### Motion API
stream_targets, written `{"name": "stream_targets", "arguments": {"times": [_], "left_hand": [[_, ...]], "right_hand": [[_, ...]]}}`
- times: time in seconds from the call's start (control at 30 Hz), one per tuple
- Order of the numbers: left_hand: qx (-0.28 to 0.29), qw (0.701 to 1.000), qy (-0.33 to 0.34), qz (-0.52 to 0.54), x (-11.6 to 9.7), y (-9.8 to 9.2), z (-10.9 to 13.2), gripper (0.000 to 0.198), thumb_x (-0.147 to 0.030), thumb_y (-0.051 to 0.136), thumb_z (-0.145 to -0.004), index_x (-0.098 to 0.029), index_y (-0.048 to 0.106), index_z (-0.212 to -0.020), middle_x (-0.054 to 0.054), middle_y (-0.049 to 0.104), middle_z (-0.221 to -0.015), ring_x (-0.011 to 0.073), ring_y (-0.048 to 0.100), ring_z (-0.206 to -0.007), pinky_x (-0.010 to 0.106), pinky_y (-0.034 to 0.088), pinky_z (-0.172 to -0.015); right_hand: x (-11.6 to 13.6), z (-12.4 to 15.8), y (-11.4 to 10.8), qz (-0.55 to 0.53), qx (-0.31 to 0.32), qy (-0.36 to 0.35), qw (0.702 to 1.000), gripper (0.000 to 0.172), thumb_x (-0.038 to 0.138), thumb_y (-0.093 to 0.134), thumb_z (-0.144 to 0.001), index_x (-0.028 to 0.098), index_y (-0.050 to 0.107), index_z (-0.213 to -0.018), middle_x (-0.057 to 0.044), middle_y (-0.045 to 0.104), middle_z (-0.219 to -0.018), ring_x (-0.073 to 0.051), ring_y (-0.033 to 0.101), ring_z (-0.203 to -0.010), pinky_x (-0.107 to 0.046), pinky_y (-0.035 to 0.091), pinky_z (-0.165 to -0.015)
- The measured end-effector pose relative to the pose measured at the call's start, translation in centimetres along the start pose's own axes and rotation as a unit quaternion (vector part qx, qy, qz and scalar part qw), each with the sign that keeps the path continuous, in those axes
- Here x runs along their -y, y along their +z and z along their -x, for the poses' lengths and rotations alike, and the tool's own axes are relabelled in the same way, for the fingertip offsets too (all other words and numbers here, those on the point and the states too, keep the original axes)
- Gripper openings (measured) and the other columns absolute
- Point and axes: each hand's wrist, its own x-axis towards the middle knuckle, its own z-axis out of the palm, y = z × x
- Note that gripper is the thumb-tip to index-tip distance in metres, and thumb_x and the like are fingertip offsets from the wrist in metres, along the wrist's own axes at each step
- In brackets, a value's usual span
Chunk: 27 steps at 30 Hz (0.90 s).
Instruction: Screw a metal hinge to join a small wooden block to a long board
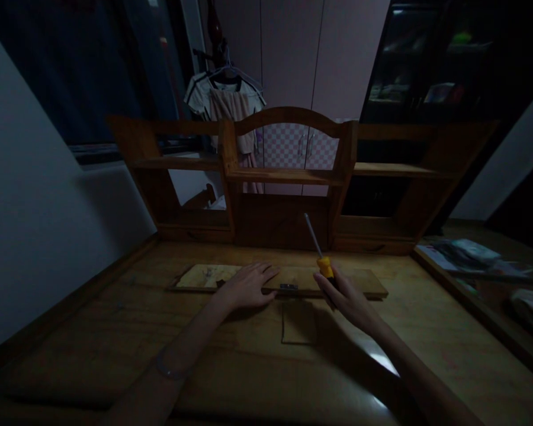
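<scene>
A long wooden board [355, 283] lies flat across the desk in front of me. My left hand [251, 286] rests on top of it, fingers spread and pressed against the wood. Just right of that hand, a small dark metal fitting [288, 287] sits on the board's near edge; its details are too dim to make out. My right hand [344, 293] is closed around the yellow and black handle of a screwdriver [324, 266]. The screwdriver's shaft points up and away to the left, its tip in the air above the board.
Behind the board stands a wooden shelf unit [288, 175] on the desk [195, 349]. A thin rectangular outline [298, 325] shows on the desktop near me. To the right, beyond a raised wooden edge, lie papers and plastic [475, 254]. Clothes [226, 97] hang behind the shelf.
</scene>
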Motion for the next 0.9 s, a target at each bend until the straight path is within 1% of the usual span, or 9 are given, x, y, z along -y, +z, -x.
{"name": "stream_targets", "arguments": {"times": [0.03, 0.1, 0.17, 0.3, 0.4, 0.47, 0.6, 0.67, 0.9], "left_hand": [[-0.005, 1.000, -0.002, 0.001, -0.1, 0.0, 0.0, 0.064, -0.056, 0.052, -0.090, -0.028, 0.041, -0.146, 0.008, 0.044, -0.145, 0.0277, 0.044, -0.130, 0.042, 0.036, -0.109], [-0.019, 1.000, -0.003, 0.008, -0.2, 0.2, -0.1, 0.065, -0.058, 0.053, -0.089, -0.026, 0.044, -0.144, 0.009, 0.045, -0.142, 0.0271, 0.045, -0.128, 0.040, 0.037, -0.109], [-0.029, 0.999, 0.004, 0.014, -0.2, 0.5, -0.2, 0.066, -0.060, 0.053, -0.088, -0.024, 0.045, -0.144, 0.010, 0.048, -0.138, 0.0264, 0.046, -0.126, 0.039, 0.037, -0.108], [-0.022, 0.999, 0.000, 0.026, -0.1, 0.7, -0.5, 0.077, -0.071, 0.052, -0.084, -0.023, 0.045, -0.144, 0.012, 0.047, -0.136, 0.0286, 0.045, -0.125, 0.040, 0.038, -0.106], [-0.018, 0.999, 0.002, 0.043, -0.1, 0.3, -0.6, 0.081, -0.074, 0.052, -0.082, -0.024, 0.044, -0.144, 0.011, 0.048, -0.132, 0.0276, 0.047, -0.121, 0.038, 0.040, -0.104], [-0.014, 0.998, 0.012, 0.053, 0.0, 0.0, -0.6, 0.082, -0.075, 0.053, -0.081, -0.025, 0.043, -0.145, 0.010, 0.049, -0.128, 0.0263, 0.048, -0.117, 0.037, 0.041, -0.102], [-0.010, 0.997, 0.015, 0.070, 0.3, -0.1, -0.6, 0.086, -0.078, 0.055, -0.077, -0.027, 0.043, -0.145, 0.010, 0.048, -0.127, 0.0261, 0.048, -0.117, 0.036, 0.041, -0.101], [-0.008, 0.997, 0.013, 0.078, 0.5, 0.1, -0.7, 0.088, -0.080, 0.056, -0.075, -0.028, 0.042, -0.146, 0.010, 0.048, -0.127, 0.0263, 0.047, -0.118, 0.036, 0.040, -0.102], [0.005, 0.994, 0.015, 0.106, 1.4, 0.8, -1.1, 0.093, -0.081, 0.058, -0.071, -0.027, 0.043, -0.145, 0.010, 0.046, -0.130, 0.0269, 0.047, -0.119, 0.036, 0.040, -0.103]], "right_hand": [[0.2, 0.2, -0.3, 0.046, 0.032, -0.016, 0.998, 0.031, 0.049, 0.049, -0.102, 0.018, 0.054, -0.100, -0.004, 0.057, -0.088, -0.020, 0.055, -0.076, -0.030, 0.043, -0.069], [0.6, 0.7, -0.9, 0.082, 0.120, -0.034, 0.989, 0.031, 0.048, 0.056, -0.100, 0.019, 0.055, -0.109, -0.006, 0.060, -0.099, -0.023, 0.058, -0.087, -0.032, 0.044, -0.077], [0.9, 1.2, -1.3, 0.112, 0.181, -0.035, 0.976, 0.043, 0.051, 0.066, -0.093, 0.019, 0.054, -0.119, -0.008, 0.061, -0.108, -0.025, 0.058, -0.094, -0.032, 0.044, -0.080], [0.9, 2.0, -0.8, 0.169, 0.223, -0.025, 0.960, 0.084, 0.059, 0.086, -0.069, 0.021, 0.049, -0.133, -0.009, 0.056, -0.124, -0.028, 0.055, -0.107, -0.034, 0.044, -0.089], [0.3, 2.4, 0.1, 0.219, 0.232, -0.024, 0.947, 0.101, 0.054, 0.092, -0.059, 0.020, 0.044, -0.140, -0.011, 0.049, -0.135, -0.030, 0.051, -0.116, -0.036, 0.042, -0.095], [-0.2, 2.4, 0.7, 0.249, 0.236, -0.021, 0.939, 0.101, 0.048, 0.093, -0.058, 0.017, 0.044, -0.141, -0.012, 0.048, -0.135, -0.031, 0.051, -0.116, -0.037, 0.042, -0.095], [-0.9, 2.3, 1.1, 0.252, 0.234, -0.039, 0.938, 0.087, 0.040, 0.089, -0.068, 0.018, 0.044, -0.139, -0.009, 0.053, -0.130, -0.028, 0.055, -0.109, -0.035, 0.044, -0.090], [-1.0, 2.1, 1.1, 0.248, 0.225, -0.050, 0.941, 0.084, 0.036, 0.089, -0.069, 0.020, 0.043, -0.137, -0.007, 0.055, -0.127, -0.027, 0.056, -0.107, -0.033, 0.045, -0.087], [-0.6, 2.0, 1.5, 0.248, 0.191, -0.061, 0.948, 0.079, 0.041, 0.088, -0.070, 0.024, 0.043, -0.132, -0.004, 0.053, -0.125, -0.025, 0.055, -0.106, -0.031, 0.043, -0.084]]}}
